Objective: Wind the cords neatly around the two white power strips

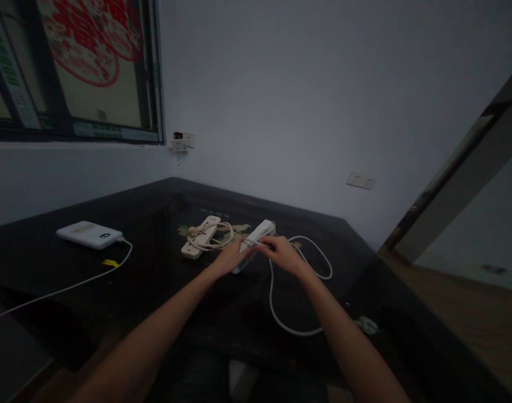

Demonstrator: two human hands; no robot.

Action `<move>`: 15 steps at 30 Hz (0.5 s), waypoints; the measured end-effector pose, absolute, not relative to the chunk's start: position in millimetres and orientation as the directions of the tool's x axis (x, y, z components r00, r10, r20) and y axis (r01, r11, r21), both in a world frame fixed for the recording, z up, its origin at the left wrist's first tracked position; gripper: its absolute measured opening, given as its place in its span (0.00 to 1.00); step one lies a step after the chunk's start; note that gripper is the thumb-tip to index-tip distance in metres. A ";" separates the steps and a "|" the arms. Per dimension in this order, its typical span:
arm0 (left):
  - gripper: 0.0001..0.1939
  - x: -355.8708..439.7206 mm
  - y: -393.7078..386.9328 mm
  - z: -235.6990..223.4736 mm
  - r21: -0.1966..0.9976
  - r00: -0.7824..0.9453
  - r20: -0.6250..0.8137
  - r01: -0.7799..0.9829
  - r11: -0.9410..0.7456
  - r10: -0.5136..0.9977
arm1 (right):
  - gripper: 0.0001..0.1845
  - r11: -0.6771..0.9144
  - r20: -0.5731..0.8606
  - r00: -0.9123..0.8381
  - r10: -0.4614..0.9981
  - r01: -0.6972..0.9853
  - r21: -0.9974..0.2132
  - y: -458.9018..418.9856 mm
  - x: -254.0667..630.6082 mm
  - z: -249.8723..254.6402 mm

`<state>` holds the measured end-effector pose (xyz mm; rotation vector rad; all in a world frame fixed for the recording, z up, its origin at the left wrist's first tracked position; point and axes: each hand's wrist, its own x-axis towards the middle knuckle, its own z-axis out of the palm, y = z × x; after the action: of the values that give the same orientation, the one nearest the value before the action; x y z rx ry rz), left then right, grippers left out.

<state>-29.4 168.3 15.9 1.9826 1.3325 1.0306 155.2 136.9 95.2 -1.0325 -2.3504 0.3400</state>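
A white power strip [263, 228] lies at a slant in front of me on the dark table. My left hand [233, 256] is closed at its left side, fingers at the strip and the cord. The white cord [271, 291] crosses over the strip, and my right hand [284, 254] pinches it just to the right. From there the cord loops out over the table on the right and runs down behind my right forearm. Its plug [368, 324] lies beyond that forearm. My left fingertips are partly hidden.
Left of my hands lies a second power strip [205, 232] with its cream cord wound around it. A white power bank [90, 234] with a cable sits at the table's left, near a yellow scrap [110, 263]. Wall sockets [360, 180] are behind the black table [155, 302].
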 end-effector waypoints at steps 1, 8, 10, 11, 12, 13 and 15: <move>0.20 -28.7 170.9 14.0 0.820 0.209 0.298 0.443 -0.362 0.931 | 0.15 0.674 0.405 -0.539 0.738 0.601 -0.429 132.5 150.0 88.6; 0.18 -18.0 158.8 21.8 0.992 0.255 0.097 -0.108 -0.071 0.962 | 0.17 0.632 0.587 -0.274 0.761 0.516 -0.578 124.6 140.5 56.3; 0.18 -16.0 151.8 27.3 0.979 0.304 0.049 -0.204 0.015 0.951 | 0.17 0.618 0.600 -0.219 0.770 0.493 -0.613 124.2 142.8 57.2; 0.18 -15.4 149.0 29.5 0.971 0.325 0.042 -0.235 0.038 0.945 | 0.17 0.609 0.604 -0.189 0.774 0.482 -0.630 124.1 144.1 58.4; 0.18 -15.0 146.7 31.1 0.964 0.344 0.039 -0.259 0.055 0.938 | 0.17 0.600 0.607 -0.158 0.779 0.469 -0.648 124.2 145.4 59.5; 0.18 -14.9 145.1 32.1 0.958 0.362 0.037 -0.277 0.070 0.932 | 0.18 0.592 0.608 -0.130 0.783 0.455 -0.665 124.4 146.7 60.1; 0.19 -15.0 143.5 32.2 0.951 0.390 0.021 -0.293 0.102 0.920 | 0.18 0.579 0.604 -0.087 0.792 0.424 -0.697 125.3 148.8 59.5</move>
<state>-15.0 143.5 32.2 1.1140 0.7144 1.0181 148.8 125.3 59.5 -1.0146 -1.7131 0.4189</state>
